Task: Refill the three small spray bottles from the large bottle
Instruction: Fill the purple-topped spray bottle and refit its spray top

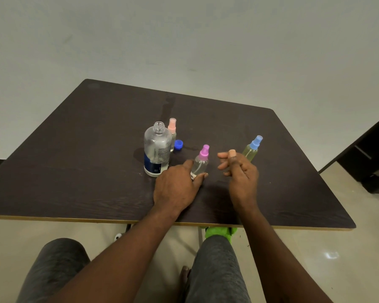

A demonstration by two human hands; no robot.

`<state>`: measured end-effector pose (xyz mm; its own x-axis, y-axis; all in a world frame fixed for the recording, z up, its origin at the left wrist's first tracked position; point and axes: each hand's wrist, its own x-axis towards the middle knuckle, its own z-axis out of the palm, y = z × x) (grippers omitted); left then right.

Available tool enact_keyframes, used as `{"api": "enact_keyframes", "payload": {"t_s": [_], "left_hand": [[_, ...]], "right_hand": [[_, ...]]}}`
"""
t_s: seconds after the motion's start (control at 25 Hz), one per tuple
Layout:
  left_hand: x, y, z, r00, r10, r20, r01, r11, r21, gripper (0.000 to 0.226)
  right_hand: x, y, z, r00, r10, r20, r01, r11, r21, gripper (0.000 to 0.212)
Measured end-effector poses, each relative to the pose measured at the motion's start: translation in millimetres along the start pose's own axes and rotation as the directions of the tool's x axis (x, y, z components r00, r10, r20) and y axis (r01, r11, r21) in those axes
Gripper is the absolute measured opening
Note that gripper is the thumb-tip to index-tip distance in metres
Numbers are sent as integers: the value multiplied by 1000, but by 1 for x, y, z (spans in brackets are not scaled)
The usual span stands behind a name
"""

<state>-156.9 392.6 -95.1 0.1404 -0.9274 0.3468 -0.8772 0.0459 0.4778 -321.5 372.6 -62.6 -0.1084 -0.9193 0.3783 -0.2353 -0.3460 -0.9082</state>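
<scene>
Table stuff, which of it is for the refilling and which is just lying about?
For the job: large bottle, uncapped; blue cap; pink-topped spray bottle; purple-topped spray bottle, held by the left hand; blue-topped spray bottle.

Lying about: green object under the table.

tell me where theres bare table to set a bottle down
Bare: the whole left side of the table left of the large bottle, the far strip behind the peach-capped bottle, and the right side beyond the blue-capped bottle. Crowded: the middle, with the blue cap, pink-capped bottle and both hands.
</scene>
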Motion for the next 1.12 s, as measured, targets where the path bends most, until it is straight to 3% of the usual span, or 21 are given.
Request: {"api": "enact_keyframes", "payload": {"t_s": [0.08,0.28,0.4,0.52,0.64,0.76,0.92,1.12], "left_hand": [[0,0,1,1000,-6,12,6,1000,3,48],[-1,0,0,1000,-6,14,6,1000,-10,49],[0,1,0,1000,-10,18,10,1000,-10,47],[-1,1,0,1000,-11,8,11,1000,1,46],[-1,0,0,1000,-10,11,10,1000,4,46],[-1,0,0,1000,-10,18,9,1000,5,48],[-1,2,0,1000,-2,-3,2,1000,12,44],[-2,2,1,1000,-6,8,6,1000,24,47]], "right_hand": [[-4,0,0,999,42,-12,-41,999,13,33],[-2,-6,20,979,-27,203,26,1000,3,34],[-4,-2,20,997,-61,48,61,998,4,30],[-5,2,12,995,-1,-101,4,1000,30,31],[-5,0,15,998,36,42,-37,999,26,17],[0,-7,24,975,8,221,-21,998,59,30],[6,-8,28,969,-98,228,117,991,-67,25],[5,-4,31,980,-30,196,53,992,-111,19]]}}
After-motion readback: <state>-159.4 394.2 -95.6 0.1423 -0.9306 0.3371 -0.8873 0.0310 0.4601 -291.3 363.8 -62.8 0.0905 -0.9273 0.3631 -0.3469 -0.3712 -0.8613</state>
